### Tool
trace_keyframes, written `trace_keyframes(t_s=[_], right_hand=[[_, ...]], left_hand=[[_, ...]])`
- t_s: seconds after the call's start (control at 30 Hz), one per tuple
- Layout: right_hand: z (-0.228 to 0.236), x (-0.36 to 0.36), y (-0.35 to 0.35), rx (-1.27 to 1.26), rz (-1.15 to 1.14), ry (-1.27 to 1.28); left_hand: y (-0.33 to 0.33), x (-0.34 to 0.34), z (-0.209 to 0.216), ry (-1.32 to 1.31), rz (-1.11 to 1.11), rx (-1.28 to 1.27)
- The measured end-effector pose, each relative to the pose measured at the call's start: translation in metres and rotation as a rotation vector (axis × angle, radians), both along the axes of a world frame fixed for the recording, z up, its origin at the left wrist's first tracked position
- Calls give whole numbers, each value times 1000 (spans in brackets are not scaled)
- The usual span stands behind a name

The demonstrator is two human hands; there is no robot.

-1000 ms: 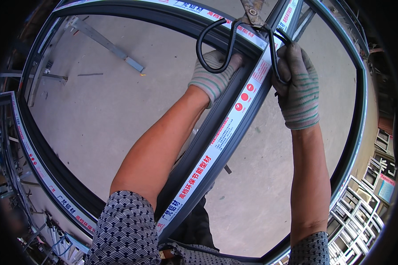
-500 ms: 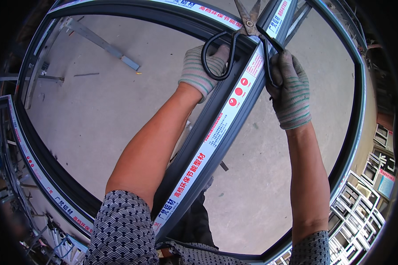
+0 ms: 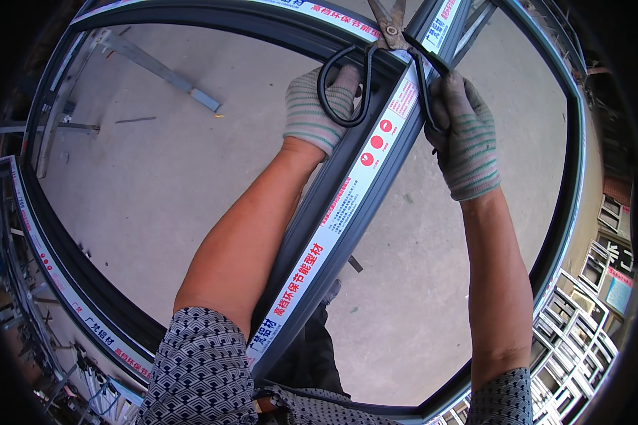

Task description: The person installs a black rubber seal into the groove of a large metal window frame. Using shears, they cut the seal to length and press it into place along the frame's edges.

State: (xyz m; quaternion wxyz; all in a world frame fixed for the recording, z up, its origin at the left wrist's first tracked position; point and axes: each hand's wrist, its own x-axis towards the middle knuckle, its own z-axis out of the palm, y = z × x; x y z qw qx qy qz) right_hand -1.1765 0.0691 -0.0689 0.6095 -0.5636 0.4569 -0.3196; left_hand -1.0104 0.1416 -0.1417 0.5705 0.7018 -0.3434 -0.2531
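Grey concrete floor (image 3: 170, 177) spreads below, showing through both openings of a large dark frame (image 3: 106, 301) whose edges bow toward the rim of the view. Stacked white frames (image 3: 571, 326) crowd the near right, and a metal bar (image 3: 166, 73) slants across the far left opening. One crossbar (image 3: 333, 212), faced with pale printed film, runs from the near middle to the far edge and splits the frame in two.

Black-handled scissors (image 3: 391, 41) sit above the place where crossbar and far edge meet, blades parted and pointing far. The right hand (image 3: 468, 131), in a striped glove, curls its fingers around the right handle loop, just right of the crossbar; wide room lies between it and the frame's right edge. The left hand (image 3: 313, 110), also gloved, is just left of the crossbar by the dark inner corner, thumb uppermost, the left loop crossing over it. Its fingertips are hidden, so whether it pinches anything I cannot tell. Left of that wrist, the opening stretches broadly toward the frame's left edge.
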Motion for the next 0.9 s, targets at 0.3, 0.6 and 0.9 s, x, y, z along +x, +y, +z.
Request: trace_keyframes(t_s=[0.3,0.6,0.9], right_hand=[[-4,-3,-3,-7,7,-5],[-7,-3,-4,4,33,-68],[-3,-2,-3,24,24,-82]], left_hand=[[-2,1,-9,-74,42,-88],[1,3,-8,171,44,-71],[0,8,-4,347,-76,44]])
